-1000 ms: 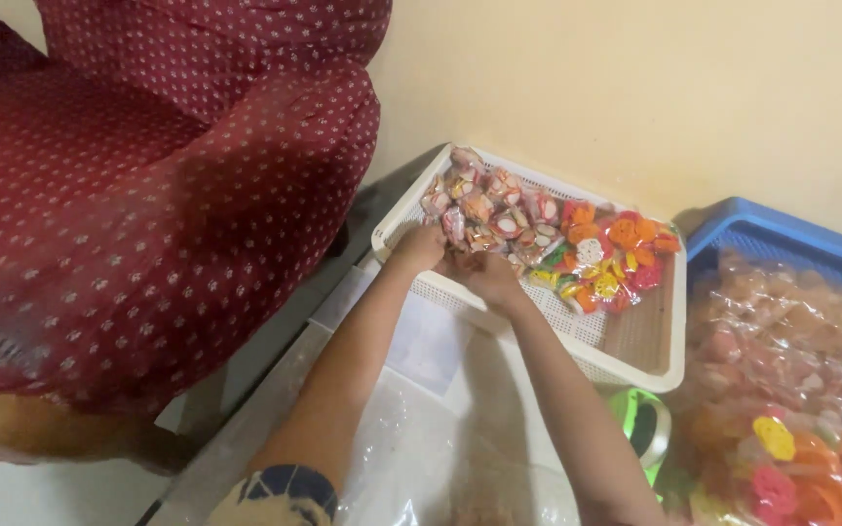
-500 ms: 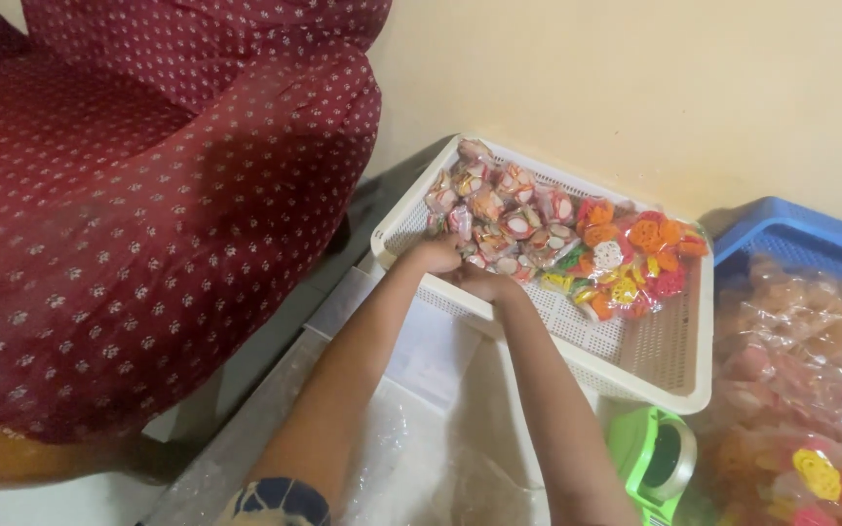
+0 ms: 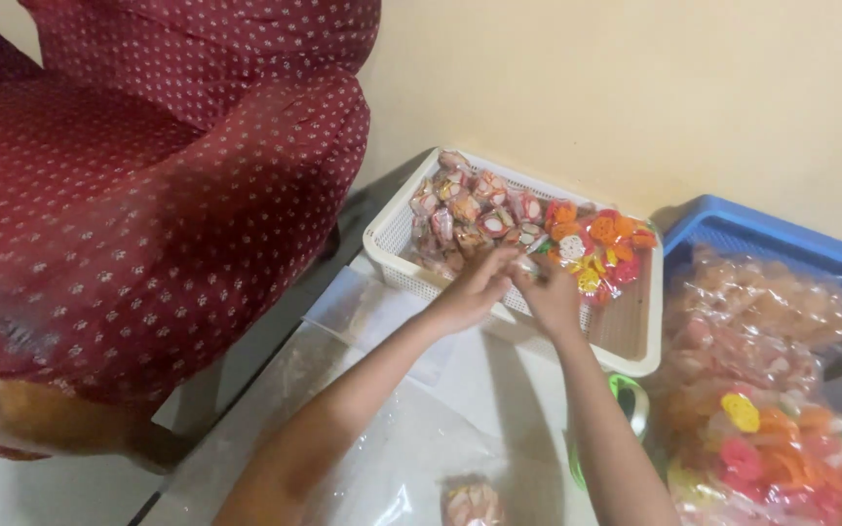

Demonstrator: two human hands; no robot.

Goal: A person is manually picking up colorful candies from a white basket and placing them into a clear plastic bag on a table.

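A white perforated basket (image 3: 387, 255) stands against the wall, filled with small clear packets of pink-white snacks (image 3: 460, 200) on its left and orange, yellow and red ones (image 3: 601, 244) on its right. My left hand (image 3: 475, 290) and my right hand (image 3: 548, 290) meet over the basket's near rim, fingers pinched together on a small packet (image 3: 526, 265) between them. Another small packet (image 3: 473, 503) lies on clear plastic by my forearms.
A dark red dotted armchair (image 3: 148, 185) fills the left side. A blue basket (image 3: 782, 244) at the right holds large clear bags of snacks (image 3: 772, 390). A green tape dispenser (image 3: 626, 404) sits below the white basket. Clear plastic sheet (image 3: 401, 458) covers the low surface.
Both hands have moved right along the basket's near edge, from its left part toward the middle, and now pinch a packet. The view shifted slightly.
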